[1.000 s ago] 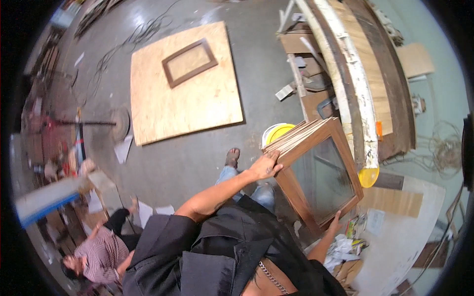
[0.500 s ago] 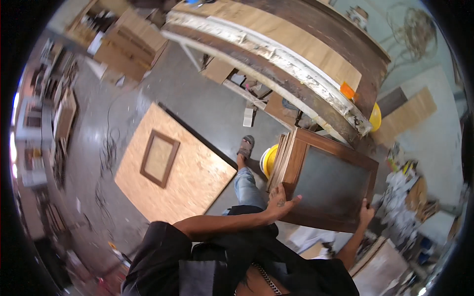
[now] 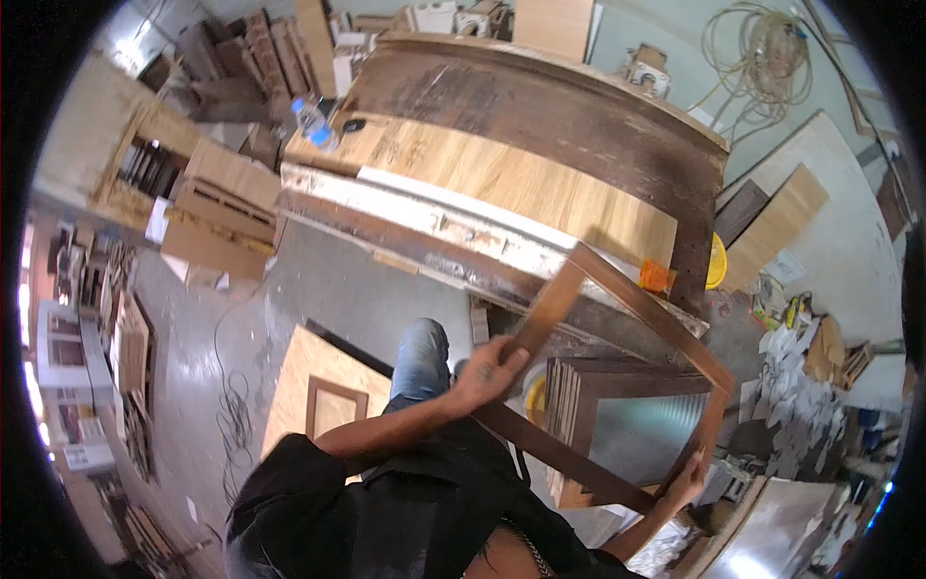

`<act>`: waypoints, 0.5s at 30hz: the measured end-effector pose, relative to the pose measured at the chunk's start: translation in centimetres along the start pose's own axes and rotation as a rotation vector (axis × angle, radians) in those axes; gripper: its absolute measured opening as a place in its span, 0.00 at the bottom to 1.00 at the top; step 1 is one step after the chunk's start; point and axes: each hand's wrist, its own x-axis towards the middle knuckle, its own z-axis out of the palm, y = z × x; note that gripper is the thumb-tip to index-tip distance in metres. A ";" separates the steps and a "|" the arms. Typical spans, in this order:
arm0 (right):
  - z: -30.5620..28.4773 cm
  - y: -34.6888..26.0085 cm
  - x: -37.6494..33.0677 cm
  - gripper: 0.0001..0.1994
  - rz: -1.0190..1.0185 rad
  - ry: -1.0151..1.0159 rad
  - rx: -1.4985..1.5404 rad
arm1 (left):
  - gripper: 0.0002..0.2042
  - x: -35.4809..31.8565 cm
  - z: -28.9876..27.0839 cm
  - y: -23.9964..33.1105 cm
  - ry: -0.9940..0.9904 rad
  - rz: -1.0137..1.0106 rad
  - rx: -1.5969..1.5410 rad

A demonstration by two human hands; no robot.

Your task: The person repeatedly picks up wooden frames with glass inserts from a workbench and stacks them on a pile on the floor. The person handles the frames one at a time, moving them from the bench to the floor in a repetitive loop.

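Observation:
Both of my hands hold up a brown wooden frame [image 3: 641, 307], tilted. The bench edge and a stack show through its middle; whether it has a clear pane I cannot tell. My left hand [image 3: 489, 372] grips its left side, fingers wrapped round the wood. Lower down, my right hand [image 3: 687, 480] is closed on the right side near the bottom corner. Behind and below the held frame stands a stack of similar brown frames [image 3: 567, 410], the front one with a greyish panel [image 3: 632, 434] in it.
Ahead runs a long workbench [image 3: 545, 108] with a wood-grain board [image 3: 502, 179], a plastic bottle [image 3: 313, 127] and an orange item [image 3: 658, 278]. At left, a smaller frame [image 3: 313, 410] lies on a chipboard sheet [image 3: 283, 394]. White scraps [image 3: 786, 376] are piled at right; loose cable [image 3: 234, 410] lies on the floor.
The brown frame has come up off the stack in both hands and tilted. My view has shifted toward the bench, and my left knee has come up.

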 end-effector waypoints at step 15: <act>47.6 -33.8 18.7 0.21 -0.119 -0.283 0.181 | 0.33 51.7 -30.7 2.2 0.028 0.072 0.166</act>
